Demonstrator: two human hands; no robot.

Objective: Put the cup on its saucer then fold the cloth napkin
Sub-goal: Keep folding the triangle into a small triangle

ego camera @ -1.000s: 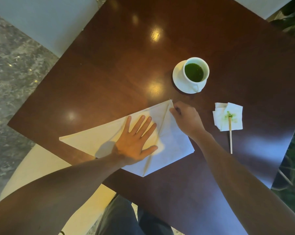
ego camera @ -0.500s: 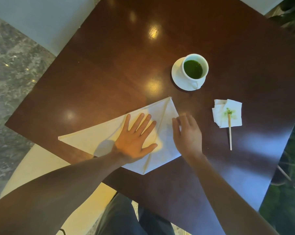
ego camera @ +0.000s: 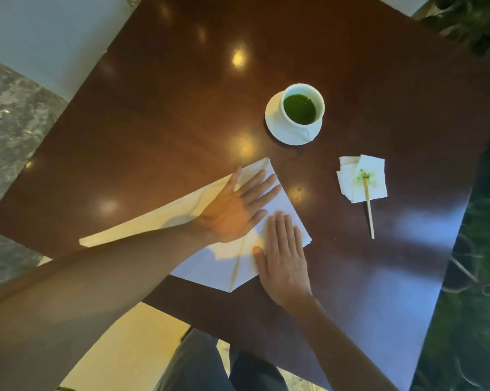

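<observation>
A white cup (ego camera: 303, 106) filled with green liquid stands on its white saucer (ego camera: 277, 128) at the far middle of the dark wooden table (ego camera: 153, 108). Nearer to me lies the white cloth napkin (ego camera: 215, 266), folded into a long triangle that points left. My left hand (ego camera: 238, 207) lies flat on the napkin's upper right part, fingers spread. My right hand (ego camera: 283, 258) presses flat on its right edge, fingers together. Both palms rest on the cloth and grip nothing.
To the right of the napkin sits a small paper tissue (ego camera: 362, 179) stained green, with a wooden stir stick (ego camera: 369, 210) lying across it. My knees (ego camera: 210, 362) show under the table's near edge. A pale seat (ego camera: 125, 342) is at lower left.
My right hand slid from the napkin's top corner down along its right edge and now lies flat there. My left hand shifted up and right on the cloth.
</observation>
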